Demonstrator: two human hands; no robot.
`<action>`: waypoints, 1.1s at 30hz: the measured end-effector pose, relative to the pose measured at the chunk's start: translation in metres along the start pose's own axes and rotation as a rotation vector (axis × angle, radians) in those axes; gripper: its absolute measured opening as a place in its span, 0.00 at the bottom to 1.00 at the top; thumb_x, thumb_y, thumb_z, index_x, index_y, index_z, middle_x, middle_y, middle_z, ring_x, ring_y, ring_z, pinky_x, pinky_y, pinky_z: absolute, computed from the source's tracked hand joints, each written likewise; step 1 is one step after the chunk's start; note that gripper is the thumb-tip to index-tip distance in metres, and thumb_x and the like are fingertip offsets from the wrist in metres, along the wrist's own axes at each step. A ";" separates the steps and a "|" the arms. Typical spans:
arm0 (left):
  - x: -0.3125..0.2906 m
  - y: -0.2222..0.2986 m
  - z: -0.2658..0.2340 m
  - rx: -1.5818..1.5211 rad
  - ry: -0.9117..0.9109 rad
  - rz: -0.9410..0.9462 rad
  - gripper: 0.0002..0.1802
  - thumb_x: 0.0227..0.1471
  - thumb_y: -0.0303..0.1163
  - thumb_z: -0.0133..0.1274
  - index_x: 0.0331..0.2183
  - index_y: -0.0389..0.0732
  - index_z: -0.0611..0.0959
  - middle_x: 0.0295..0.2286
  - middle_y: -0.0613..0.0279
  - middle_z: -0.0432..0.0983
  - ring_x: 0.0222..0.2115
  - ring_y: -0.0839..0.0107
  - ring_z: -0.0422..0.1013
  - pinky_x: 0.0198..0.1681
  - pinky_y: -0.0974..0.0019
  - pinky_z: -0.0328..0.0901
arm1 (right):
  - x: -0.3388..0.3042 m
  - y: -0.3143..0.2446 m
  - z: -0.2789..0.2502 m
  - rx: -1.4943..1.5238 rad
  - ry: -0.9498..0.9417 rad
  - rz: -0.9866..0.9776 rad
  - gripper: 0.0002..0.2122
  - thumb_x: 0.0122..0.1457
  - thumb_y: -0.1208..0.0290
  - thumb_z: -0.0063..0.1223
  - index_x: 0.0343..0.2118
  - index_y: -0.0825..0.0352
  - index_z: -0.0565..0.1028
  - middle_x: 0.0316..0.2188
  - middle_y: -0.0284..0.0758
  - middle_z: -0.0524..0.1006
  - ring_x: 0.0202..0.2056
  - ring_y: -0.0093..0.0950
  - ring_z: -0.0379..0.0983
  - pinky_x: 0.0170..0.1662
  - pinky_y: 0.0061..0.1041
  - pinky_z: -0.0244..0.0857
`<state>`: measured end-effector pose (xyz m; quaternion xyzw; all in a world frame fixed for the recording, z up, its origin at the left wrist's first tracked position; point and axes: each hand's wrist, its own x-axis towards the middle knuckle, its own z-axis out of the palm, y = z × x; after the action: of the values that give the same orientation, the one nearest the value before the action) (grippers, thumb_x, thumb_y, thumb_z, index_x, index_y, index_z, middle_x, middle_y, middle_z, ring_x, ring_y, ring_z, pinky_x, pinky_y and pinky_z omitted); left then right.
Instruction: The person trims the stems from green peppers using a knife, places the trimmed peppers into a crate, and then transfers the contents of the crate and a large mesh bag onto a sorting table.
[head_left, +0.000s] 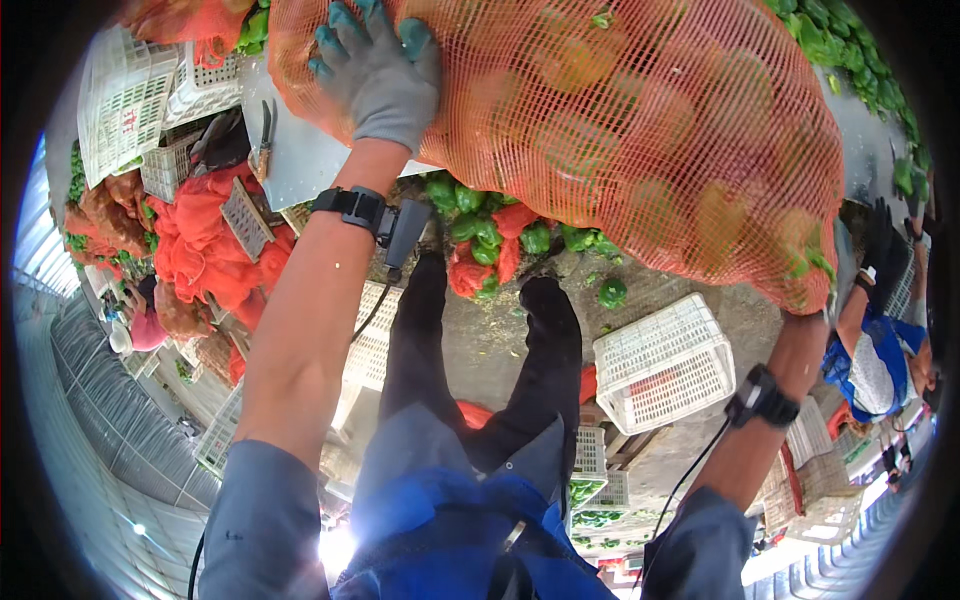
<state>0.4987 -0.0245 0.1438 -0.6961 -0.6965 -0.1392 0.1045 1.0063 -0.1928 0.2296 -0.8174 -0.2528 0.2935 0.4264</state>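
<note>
A large orange mesh bag full of green peppers (640, 130) bulges over the edge of a grey metal table (310, 150). Pressed flat against the bag's left side is my left hand (385, 85), in a grey glove with teal fingertips, its fingers spread. My right hand (843, 260) is at the bag's lower right end; the bag's edge hides most of it, and its fingers do not show. A knife with a wooden handle (265, 145) lies on the table, left of my left wrist.
Loose green peppers (468, 198) and red mesh lie on the ground under the table edge. A white plastic crate (665, 365) stands right of my legs. Stacked crates (125, 105) and red mesh sacks (205, 235) fill the left. Another person in blue (875, 365) is at the far right.
</note>
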 end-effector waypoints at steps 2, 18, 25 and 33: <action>0.006 -0.003 -0.007 0.106 -0.004 0.006 0.41 0.70 0.52 0.38 0.74 0.38 0.57 0.71 0.36 0.53 0.72 0.37 0.50 0.74 0.37 0.39 | -0.016 -0.038 -0.007 -0.172 0.211 -0.229 0.16 0.68 0.68 0.61 0.53 0.72 0.80 0.54 0.42 0.81 0.49 0.36 0.81 0.54 0.34 0.77; -0.001 -0.009 -0.040 -0.328 -0.155 -0.156 0.48 0.62 0.59 0.50 0.73 0.43 0.60 0.74 0.41 0.45 0.73 0.31 0.40 0.73 0.26 0.31 | -0.115 -0.174 0.401 -0.919 0.126 -0.825 0.31 0.67 0.44 0.56 0.62 0.66 0.75 0.62 0.44 0.76 0.65 0.47 0.69 0.72 0.49 0.51; -0.060 -0.149 -0.056 -0.679 0.027 -0.076 0.35 0.59 0.35 0.59 0.65 0.37 0.73 0.64 0.42 0.68 0.65 0.40 0.61 0.71 0.39 0.51 | -0.110 -0.132 0.402 -0.734 0.066 -1.046 0.27 0.71 0.54 0.52 0.65 0.68 0.73 0.64 0.44 0.75 0.66 0.46 0.67 0.73 0.49 0.51; -0.127 -0.421 0.072 0.075 -0.482 -0.679 0.39 0.67 0.51 0.49 0.72 0.47 0.63 0.70 0.42 0.58 0.69 0.41 0.58 0.75 0.46 0.48 | -0.112 -0.131 0.410 -0.661 0.010 -0.995 0.24 0.73 0.65 0.47 0.67 0.72 0.69 0.67 0.48 0.71 0.68 0.46 0.65 0.72 0.42 0.54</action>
<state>0.0825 -0.1165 0.0122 -0.4352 -0.8956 0.0269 -0.0881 0.6210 0.0243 0.1794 -0.6916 -0.6812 -0.0394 0.2370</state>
